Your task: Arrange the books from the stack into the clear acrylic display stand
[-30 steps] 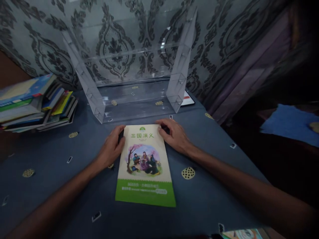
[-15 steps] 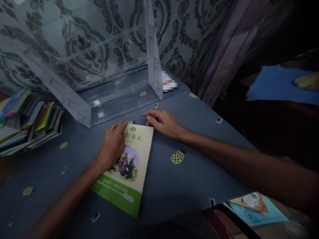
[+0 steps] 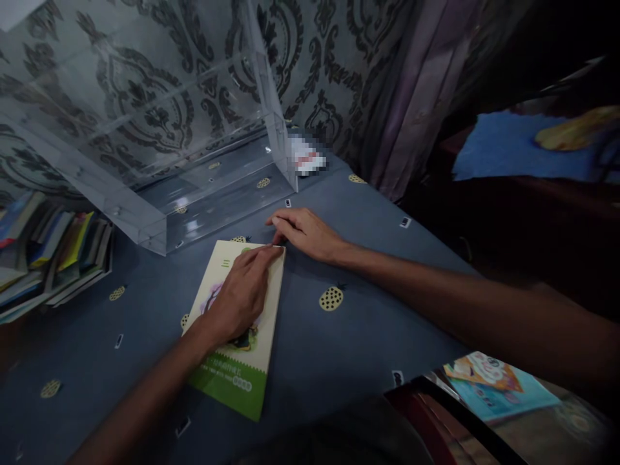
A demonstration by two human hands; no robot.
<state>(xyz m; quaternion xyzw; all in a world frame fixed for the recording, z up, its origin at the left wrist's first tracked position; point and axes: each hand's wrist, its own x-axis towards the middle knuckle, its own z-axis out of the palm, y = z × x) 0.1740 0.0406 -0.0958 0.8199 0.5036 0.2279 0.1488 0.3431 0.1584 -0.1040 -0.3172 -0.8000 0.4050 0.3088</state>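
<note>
A closed paperback book (image 3: pixel 249 381), cream with a green lower band and a painted picture of figures, lies on the cloth-covered table. My left hand (image 3: pixel 242 290) rests across its cover, fingers stretched toward the top right corner, hiding part of the title and picture. Just beyond that corner, my right hand (image 3: pixel 307 234) lies on the cloth with its thumb and fingers loosely bent and slightly apart. Its lower fingertips are at the corner of the book; whether they touch it I cannot tell. No object shows in either hand.
A clear acrylic rack (image 3: pixel 152 232) stands behind the book. Several books (image 3: pixel 72 248) are stacked at the left. A pixelated white item (image 3: pixel 307 158) sits beyond the rack. Below the table's right edge lies a blue book (image 3: pixel 513 394); farther off is a blue cloth (image 3: pixel 504 145).
My left hand has slid rightward over the cover, from the book's left side to its top right corner. The right hand stays by that corner. The whole view has shifted a little.
</note>
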